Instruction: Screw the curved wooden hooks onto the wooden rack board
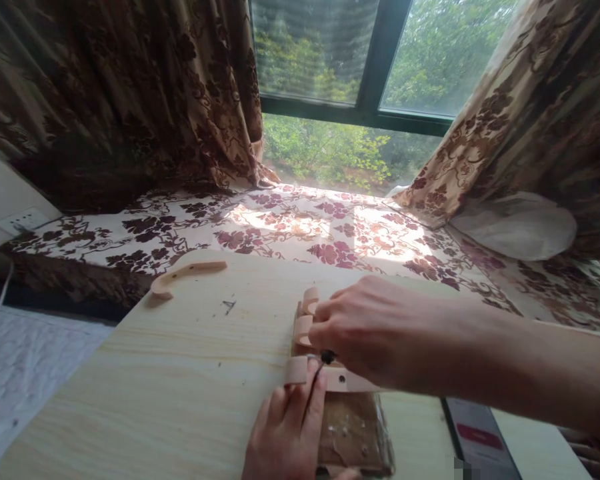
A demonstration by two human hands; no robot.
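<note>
My right hand (353,327) is closed around a small tool with a dark part (327,357) showing below the fist; a thin tip points down-left from it. Fingers of my left hand (290,427) press on a pale curved strip (296,371) beside that tip. The strip runs right under my right hand and has a dark hole. Two more curled pale pieces (303,330) stand behind it. Under them is a brown block (355,430) that looks wrapped in clear film. Whether my left fingers pinch the strip or only press it is hard to see.
Another curved pale strip (190,270) lies at the table's back left. Small dark bits (229,305) are scattered on the wooden table (155,373). A phone (480,437) lies at the front right. Behind are a floral-covered ledge (280,227), curtains and a window.
</note>
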